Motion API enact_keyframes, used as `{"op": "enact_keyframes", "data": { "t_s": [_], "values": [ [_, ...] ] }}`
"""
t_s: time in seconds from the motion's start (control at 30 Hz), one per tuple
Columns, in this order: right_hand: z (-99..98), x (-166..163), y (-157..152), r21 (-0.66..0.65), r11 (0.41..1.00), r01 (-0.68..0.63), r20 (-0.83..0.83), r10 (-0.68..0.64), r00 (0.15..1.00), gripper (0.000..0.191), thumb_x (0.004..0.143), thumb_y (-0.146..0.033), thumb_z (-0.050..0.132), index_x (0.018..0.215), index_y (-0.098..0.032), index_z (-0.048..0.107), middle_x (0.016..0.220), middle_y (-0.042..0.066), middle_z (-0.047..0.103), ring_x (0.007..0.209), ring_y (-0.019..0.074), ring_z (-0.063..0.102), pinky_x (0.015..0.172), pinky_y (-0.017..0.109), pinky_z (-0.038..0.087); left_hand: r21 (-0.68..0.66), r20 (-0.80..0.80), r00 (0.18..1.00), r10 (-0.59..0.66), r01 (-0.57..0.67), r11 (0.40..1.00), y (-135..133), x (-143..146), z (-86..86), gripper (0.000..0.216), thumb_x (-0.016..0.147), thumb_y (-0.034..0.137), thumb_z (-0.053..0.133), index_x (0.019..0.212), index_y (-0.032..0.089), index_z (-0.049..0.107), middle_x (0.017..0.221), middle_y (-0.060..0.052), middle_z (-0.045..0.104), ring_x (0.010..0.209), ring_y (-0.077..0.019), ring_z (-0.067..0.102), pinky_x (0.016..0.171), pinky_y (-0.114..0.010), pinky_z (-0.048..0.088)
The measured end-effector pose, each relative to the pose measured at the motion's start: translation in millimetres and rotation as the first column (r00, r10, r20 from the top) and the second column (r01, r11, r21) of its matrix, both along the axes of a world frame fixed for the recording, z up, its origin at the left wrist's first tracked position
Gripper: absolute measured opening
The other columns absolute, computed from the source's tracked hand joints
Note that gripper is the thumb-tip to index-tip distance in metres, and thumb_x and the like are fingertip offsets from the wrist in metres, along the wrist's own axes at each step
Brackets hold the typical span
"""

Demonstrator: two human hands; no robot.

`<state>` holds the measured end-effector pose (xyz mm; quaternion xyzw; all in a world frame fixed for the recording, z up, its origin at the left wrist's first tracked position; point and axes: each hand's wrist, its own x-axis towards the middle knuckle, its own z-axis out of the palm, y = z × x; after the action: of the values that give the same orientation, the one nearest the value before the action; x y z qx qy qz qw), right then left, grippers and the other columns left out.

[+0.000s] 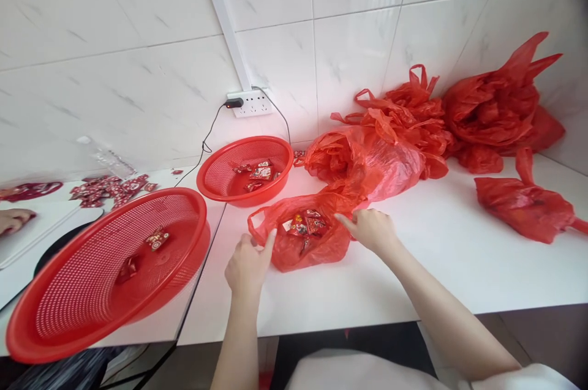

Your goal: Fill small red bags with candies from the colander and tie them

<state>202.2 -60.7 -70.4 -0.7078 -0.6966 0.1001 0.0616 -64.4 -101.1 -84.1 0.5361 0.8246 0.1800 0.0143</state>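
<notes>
A small red plastic bag (pixel 298 249) lies open on the white counter (pixel 436 267) in front of me, with several red wrapped candies (pixel 307 223) inside. My left hand (pixel 248 264) pinches the bag's near left rim, fingers closed on the plastic. My right hand (pixel 370 229) grips the bag's right rim, holding the mouth apart.
A large red mesh basket (pixel 68 316) at the left holds two candies; a smaller red basket (pixel 220 185) behind holds a few. More red bags (pixel 413 127) pile against the tiled wall. Loose candies (pixel 108 188) and another person's hand (pixel 13 218) are far left. A wall socket (pixel 250 102) has a plugged cable.
</notes>
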Motion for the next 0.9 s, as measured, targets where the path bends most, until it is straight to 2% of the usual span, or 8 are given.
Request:
{"op": "enact_keyframes", "data": {
  "t_s": [0.2,0.4,0.47,0.53,0.63,0.7,0.8,0.9],
  "values": [
    [-3.6,-14,13,-0.025,0.997,0.066,-0.046,-0.067,0.997,0.044,0.094,-0.046,0.043,0.088,-0.012,0.071,0.088,0.020,0.071,0.086,0.0278,0.070,0.075,0.034,0.048,0.018,0.081,0.996,-0.035,0.034,0.999,25,-17,-18.4,0.029,0.075,0.050,0.061,0.070,0.021,0.061,0.065,-0.009,0.065,0.053,-0.0242,0.057,0.046,-0.027,0.028],
    [36.2,21,29,0.138,0.983,0.124,-0.313,-0.075,0.947,0.041,0.095,-0.034,0.033,0.103,-0.017,0.070,0.093,0.014,0.072,0.091,0.0287,0.067,0.079,0.036,0.047,0.497,0.182,0.969,-0.164,0.054,0.866,24,-36,31.5,0.026,0.079,0.034,0.059,0.057,0.019,0.058,0.067,-0.001,0.059,0.056,-0.0147,0.049,0.055,-0.026,0.035],
    [49.3,28,35,0.210,0.970,0.123,-0.613,0.032,0.790,0.040,0.093,-0.036,0.034,0.105,-0.019,0.069,0.095,0.010,0.072,0.093,0.0272,0.066,0.080,0.036,0.048,0.614,0.336,0.906,-0.257,-0.003,0.789,28,-37,56.5,0.013,0.076,0.029,0.060,0.072,0.019,0.067,0.084,-0.002,0.064,0.077,-0.0176,0.058,0.071,-0.029,0.043],
    [57.7,25,41,0.236,0.967,0.093,-0.862,0.164,0.480,0.042,0.092,-0.037,0.033,0.105,-0.020,0.069,0.099,0.007,0.071,0.094,0.0241,0.065,0.082,0.034,0.049,0.668,0.591,0.664,-0.458,-0.084,0.739,34,-33,79.2,0.017,0.073,0.027,0.060,0.083,0.018,0.070,0.092,-0.005,0.067,0.092,-0.0220,0.060,0.081,-0.034,0.047],
    [59.8,5,50,0.177,0.983,0.044,-0.984,0.177,0.002,0.045,0.093,-0.041,0.029,0.102,-0.018,0.067,0.088,0.007,0.070,0.081,0.0207,0.065,0.081,0.035,0.052,0.576,0.796,0.205,-0.569,0.027,0.817,42,-18,100.7,0.027,0.075,0.036,0.053,0.083,0.018,0.072,0.088,-0.012,0.070,0.094,-0.0289,0.062,0.076,-0.042,0.052],
    [53.9,-10,53,0.111,0.994,0.023,-0.984,0.113,-0.140,0.047,0.093,-0.048,0.029,0.097,-0.018,0.065,0.067,0.003,0.063,0.064,0.0183,0.061,0.074,0.035,0.053,0.563,0.818,0.067,-0.572,0.115,0.818,42,-9,100.0,0.031,0.076,0.042,0.053,0.082,0.019,0.072,0.093,-0.014,0.070,0.097,-0.0311,0.063,0.073,-0.044,0.055],
    [35.5,-20,45,0.077,0.997,0.015,-0.990,0.078,-0.114,0.046,0.091,-0.054,0.037,0.100,-0.018,0.064,0.059,-0.001,0.054,0.057,0.0168,0.058,0.073,0.035,0.054,0.653,0.746,0.065,-0.662,0.118,0.748,32,-3,70.9,0.032,0.071,0.041,0.068,0.099,0.025,0.068,0.121,-0.009,0.065,0.114,-0.0302,0.059,0.085,-0.042,0.055],
    [10.7,-11,21,0.094,0.996,0.005,-0.992,0.094,0.084,0.050,0.088,-0.058,0.047,0.117,-0.019,0.060,0.091,0.005,0.068,0.086,0.0217,0.066,0.084,0.037,0.053,0.572,0.773,0.160,-0.614,0.242,0.784,16,-8,23.1,0.078,0.067,0.052,0.075,0.137,0.033,0.047,0.145,-0.010,0.047,0.134,-0.0300,0.044,0.098,-0.042,0.050]
  ]
}}
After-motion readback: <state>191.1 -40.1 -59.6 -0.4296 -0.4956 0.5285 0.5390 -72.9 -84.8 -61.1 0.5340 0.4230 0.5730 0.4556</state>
